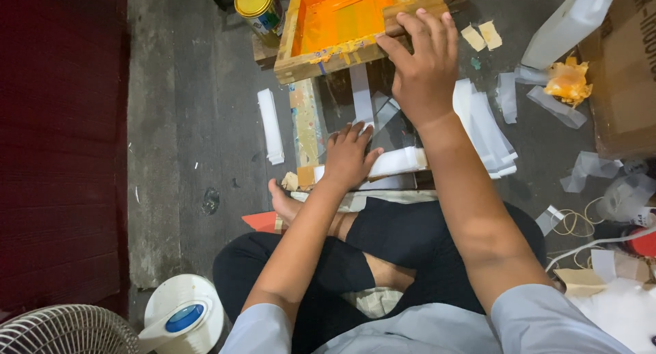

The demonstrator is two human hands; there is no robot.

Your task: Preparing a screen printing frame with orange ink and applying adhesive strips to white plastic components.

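- Sleeves first: pale grey-blue sleeves sit right under the camera, with the person cross-legged in black trousers on a grey concrete floor point(171, 121).
- Left hand point(350, 156) is palm down, fingers spread a little, pressing flat on a white strip point(400, 161) that lies on a low work board just in front of the knees. Looks like it's just holding the strip still, not pinching anything.
- Right hand point(424, 63) reaches further out, arm nearly straight, fingers curled over the near right corner of a wooden screen frame point(328, 59), gripping the wooden edge there.
- So the frame lies ahead of and to the left of the right hand, tilted up off the board, long side running roughly left to right. Its mesh is covered in bright orange ink.
- Right hand is the one on the frame; the left is nearer the body and well short of it.
- Around it: a yellow-lidded paint tin point(256, 5) just left of the frame, loose white strips point(488, 132) to the right, an orange-stained rag point(567, 80) further right, and a roll of tape point(184, 316) plus a fan point(65, 330) by the left knee.
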